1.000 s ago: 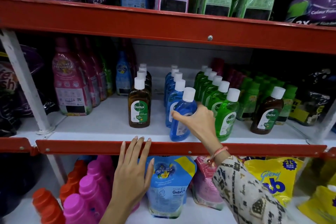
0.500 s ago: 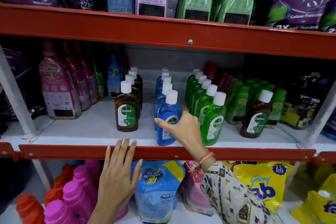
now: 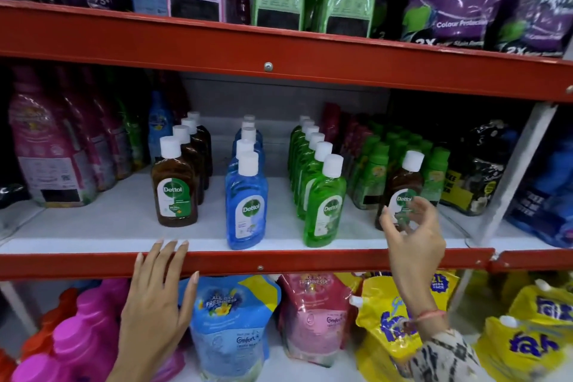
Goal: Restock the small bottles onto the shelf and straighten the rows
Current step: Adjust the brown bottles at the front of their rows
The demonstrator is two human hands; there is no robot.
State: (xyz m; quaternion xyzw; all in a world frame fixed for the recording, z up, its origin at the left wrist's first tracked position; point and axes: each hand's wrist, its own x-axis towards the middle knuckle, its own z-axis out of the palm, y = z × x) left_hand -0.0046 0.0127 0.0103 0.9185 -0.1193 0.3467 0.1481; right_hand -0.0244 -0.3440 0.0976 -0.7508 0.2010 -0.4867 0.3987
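Three rows of small white-capped bottles run front to back on the white middle shelf (image 3: 93,226): a brown row (image 3: 174,186), a blue row (image 3: 247,205) and a green row (image 3: 324,201). A lone brown bottle (image 3: 403,183) stands apart at the right, in front of small green bottles. My right hand (image 3: 414,239) is open, fingers spread just in front of that lone bottle's label, holding nothing. My left hand (image 3: 155,298) lies flat with its fingertips on the shelf's red front rail (image 3: 279,262).
Tall pink refill bottles (image 3: 46,158) stand at the shelf's left, dark pouches (image 3: 477,170) at its right. A white upright (image 3: 511,177) slants past the right end. Pouches fill the top shelf. Below are pink and orange bottles (image 3: 77,335) and blue, pink and yellow pouches.
My right hand has let go of the front blue bottle and moved right to the lone brown bottle. The blue bottle now stands upright. My left hand stayed on the rail.
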